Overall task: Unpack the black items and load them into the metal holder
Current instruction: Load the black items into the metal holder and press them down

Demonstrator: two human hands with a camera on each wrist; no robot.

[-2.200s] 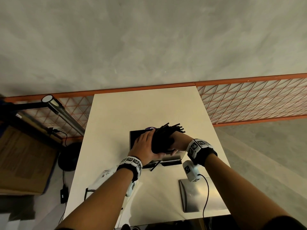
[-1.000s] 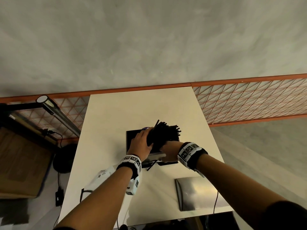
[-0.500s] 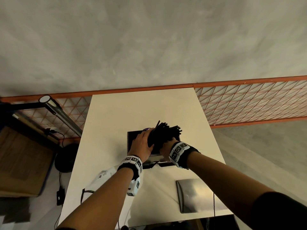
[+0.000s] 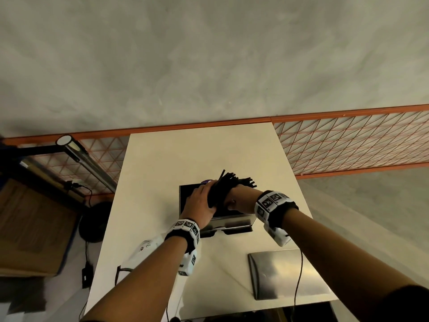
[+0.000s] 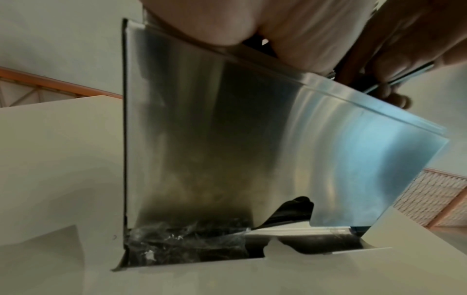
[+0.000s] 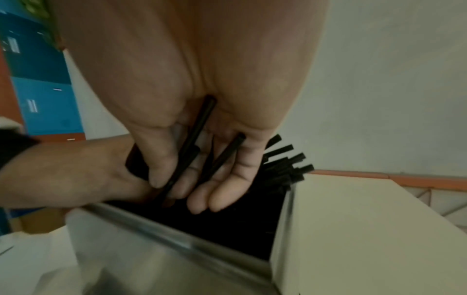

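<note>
A bundle of thin black straws stands tilted over the open top of the metal holder in the middle of the table. My left hand wraps round the bundle from the left. From the near right side my right hand grips it too. In the right wrist view, the thumb and fingers of the right hand pinch loose straws, and more straw ends fan out behind. The holder's inside looks dark. Its shiny front wall fills the left wrist view.
A flat metal lid lies near the table's front right edge. Crumpled clear wrap sits in the holder's bottom slot. A white packet lies at the front left. The cream table has an orange mesh fence behind it.
My right hand has shifted along the near side of the bundle and its wrist has swung back to the right. The bundle stays over the holder, held by both hands.
</note>
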